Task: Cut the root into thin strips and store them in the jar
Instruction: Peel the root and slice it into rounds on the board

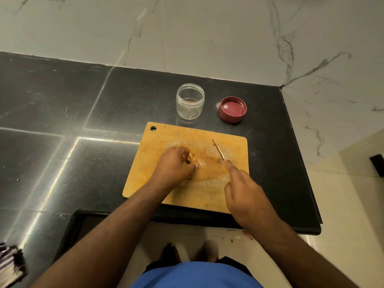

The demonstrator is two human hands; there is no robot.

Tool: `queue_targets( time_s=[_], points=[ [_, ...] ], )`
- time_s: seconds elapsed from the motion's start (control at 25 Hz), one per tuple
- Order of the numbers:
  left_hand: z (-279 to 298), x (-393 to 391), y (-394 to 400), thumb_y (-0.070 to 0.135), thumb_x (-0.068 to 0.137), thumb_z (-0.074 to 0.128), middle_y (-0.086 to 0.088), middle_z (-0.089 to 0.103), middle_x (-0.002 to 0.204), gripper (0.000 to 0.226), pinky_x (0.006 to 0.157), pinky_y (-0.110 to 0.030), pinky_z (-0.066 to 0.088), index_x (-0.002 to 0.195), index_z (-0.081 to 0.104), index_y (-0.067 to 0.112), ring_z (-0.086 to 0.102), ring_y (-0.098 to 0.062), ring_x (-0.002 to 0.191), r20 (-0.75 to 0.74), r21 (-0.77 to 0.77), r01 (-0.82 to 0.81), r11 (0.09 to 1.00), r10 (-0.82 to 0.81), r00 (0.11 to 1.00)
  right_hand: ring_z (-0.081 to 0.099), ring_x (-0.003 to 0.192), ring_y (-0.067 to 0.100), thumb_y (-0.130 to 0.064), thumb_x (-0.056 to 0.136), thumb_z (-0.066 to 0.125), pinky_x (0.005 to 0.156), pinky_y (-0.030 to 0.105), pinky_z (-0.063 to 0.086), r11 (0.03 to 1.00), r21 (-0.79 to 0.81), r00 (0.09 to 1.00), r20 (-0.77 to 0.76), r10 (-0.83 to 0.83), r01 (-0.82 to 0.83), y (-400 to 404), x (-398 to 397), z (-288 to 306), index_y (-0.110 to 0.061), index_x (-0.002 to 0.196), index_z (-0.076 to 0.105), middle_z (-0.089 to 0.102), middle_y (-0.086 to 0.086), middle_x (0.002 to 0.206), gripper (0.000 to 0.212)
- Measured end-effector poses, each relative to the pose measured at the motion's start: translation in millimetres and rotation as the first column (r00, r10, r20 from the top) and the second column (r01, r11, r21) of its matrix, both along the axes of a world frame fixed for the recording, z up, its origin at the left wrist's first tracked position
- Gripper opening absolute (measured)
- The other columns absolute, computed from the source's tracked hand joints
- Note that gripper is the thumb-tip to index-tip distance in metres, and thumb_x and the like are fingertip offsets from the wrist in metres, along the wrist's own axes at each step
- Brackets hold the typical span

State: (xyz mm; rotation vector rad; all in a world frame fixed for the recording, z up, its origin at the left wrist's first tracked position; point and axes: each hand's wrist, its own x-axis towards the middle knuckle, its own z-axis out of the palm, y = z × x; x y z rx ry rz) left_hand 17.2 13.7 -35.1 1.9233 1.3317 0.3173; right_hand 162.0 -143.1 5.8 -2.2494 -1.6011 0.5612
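A wooden cutting board (207, 194) lies on the black counter. My left hand (175, 166) grips a knobbly tan root (192, 157) near the board's middle, fingers curled over it so most of it is hidden. My right hand (243, 190) holds a small knife (218, 149) by its yellow handle, index finger along the top. The blade points away from me, to the right of the root and apart from it. A clear plastic jar (190, 101) stands open behind the board. Its red lid (232, 109) lies upside down to the jar's right.
The black granite counter (83, 121) ends close to the board's near edge and just right of the lid, at a marble wall. A striped object (10, 262) sits at the bottom left. Cream floor tiles and my feet show below.
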Motion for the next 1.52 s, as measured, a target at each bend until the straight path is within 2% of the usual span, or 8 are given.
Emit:
queue_targets(
  time_s=[0.16, 0.32, 0.68, 0.88, 1.0, 1.08, 1.4, 1.52],
  points=[
    [-0.9, -0.8, -1.0, 0.035, 0.083, 0.079, 0.006, 0.058, 0.115, 0.052, 0.088, -0.031, 0.051, 0.129, 0.059, 0.023, 0.056, -0.012, 0.102, 0.023, -0.004, -0.009, 1.0, 0.01, 1.0, 0.057, 0.077, 0.01, -0.027, 0.104, 0.037, 0.068, 0.032, 0.054, 0.999, -0.01, 0.99, -0.14, -0.033, 0.032, -2.8, -1.5, 2.1, -0.034, 0.155, 0.021, 0.052, -0.007, 0.117, 0.053],
    [-2.3, -1.0, -1.6, 0.036, 0.082, 0.079, 0.008, 0.057, 0.111, 0.052, 0.085, -0.028, 0.049, 0.129, 0.059, 0.024, 0.056, -0.01, 0.1, 0.033, 0.016, -0.016, 1.0, 0.015, 0.999, 0.057, 0.08, 0.01, -0.027, 0.104, 0.037, 0.074, 0.037, 0.054, 0.997, 0.019, 0.995, -0.068, -0.077, 0.079, 0.4, 8.0, -0.1, -0.035, 0.155, 0.019, 0.05, -0.007, 0.119, 0.055],
    [-3.1, -1.4, -1.7, 0.038, 0.083, 0.079, 0.008, 0.057, 0.113, 0.054, 0.087, -0.029, 0.05, 0.131, 0.058, 0.024, 0.055, -0.01, 0.101, 0.05, 0.009, -0.019, 1.0, 0.019, 0.999, 0.046, 0.093, -0.001, -0.023, 0.105, 0.04, 0.083, 0.014, 0.038, 0.975, 0.111, 0.977, -0.113, -0.18, 0.192, 13.5, 30.1, 3.5, -0.029, 0.155, 0.025, 0.046, -0.006, 0.14, 0.052],
    [-4.3, -2.0, -1.2, 0.039, 0.083, 0.078, 0.009, 0.057, 0.113, 0.056, 0.089, -0.031, 0.052, 0.133, 0.058, 0.024, 0.056, -0.009, 0.1, 0.047, 0.01, -0.015, 1.0, 0.014, 0.999, 0.054, 0.109, 0.008, -0.023, 0.105, 0.038, 0.094, 0.031, 0.049, 0.981, 0.039, 0.981, -0.048, -0.187, 0.189, 21.2, 39.2, -1.3, -0.031, 0.155, 0.022, 0.047, -0.002, 0.141, 0.053],
    [-3.0, -1.7, -1.7, 0.039, 0.084, 0.078, 0.009, 0.057, 0.112, 0.054, 0.088, -0.03, 0.052, 0.132, 0.058, 0.024, 0.055, -0.01, 0.1, 0.051, 0.008, -0.016, 1.0, 0.016, 0.999, 0.051, 0.096, -0.004, -0.021, 0.105, 0.041, 0.081, 0.013, 0.045, 0.955, 0.248, 0.985, -0.101, -0.143, 0.164, 23.1, 36.5, 6.5, -0.03, 0.154, 0.026, 0.046, -0.017, 0.126, 0.051],
    [-2.9, -1.9, -1.8, 0.038, 0.084, 0.078, 0.008, 0.057, 0.112, 0.054, 0.088, -0.031, 0.052, 0.132, 0.058, 0.024, 0.055, -0.01, 0.101, 0.055, 0.008, -0.017, 1.0, 0.017, 0.998, 0.048, 0.108, -0.011, -0.019, 0.105, 0.042, 0.086, 0.009, 0.04, 0.946, 0.291, 0.983, -0.148, -0.104, 0.144, 26.7, 36.1, 5.4, -0.031, 0.153, 0.028, 0.044, -0.02, 0.131, 0.051],
    [-3.3, -2.9, -1.3, 0.038, 0.083, 0.079, 0.008, 0.056, 0.112, 0.054, 0.086, -0.028, 0.049, 0.132, 0.059, 0.024, 0.054, -0.009, 0.1, 0.064, 0.009, -0.007, 1.0, 0.007, 0.998, 0.043, 0.124, 0.004, -0.02, 0.105, 0.04, 0.103, 0.025, 0.037, 0.974, 0.129, 0.957, -0.251, -0.148, 0.185, 28.7, 44.5, -7.6, -0.03, 0.152, 0.033, 0.044, -0.007, 0.146, 0.048],
    [-2.0, -2.9, -0.5, 0.039, 0.083, 0.079, 0.009, 0.056, 0.112, 0.053, 0.086, -0.028, 0.05, 0.131, 0.059, 0.026, 0.055, -0.008, 0.098, 0.061, 0.007, -0.01, 1.0, 0.01, 0.998, 0.051, 0.105, -0.001, -0.02, 0.105, 0.04, 0.095, 0.026, 0.044, 0.976, 0.105, 0.946, -0.287, -0.153, 0.189, 34.3, 43.8, -14.3, -0.033, 0.149, 0.038, 0.053, -0.013, 0.132, 0.046]
  ],
)
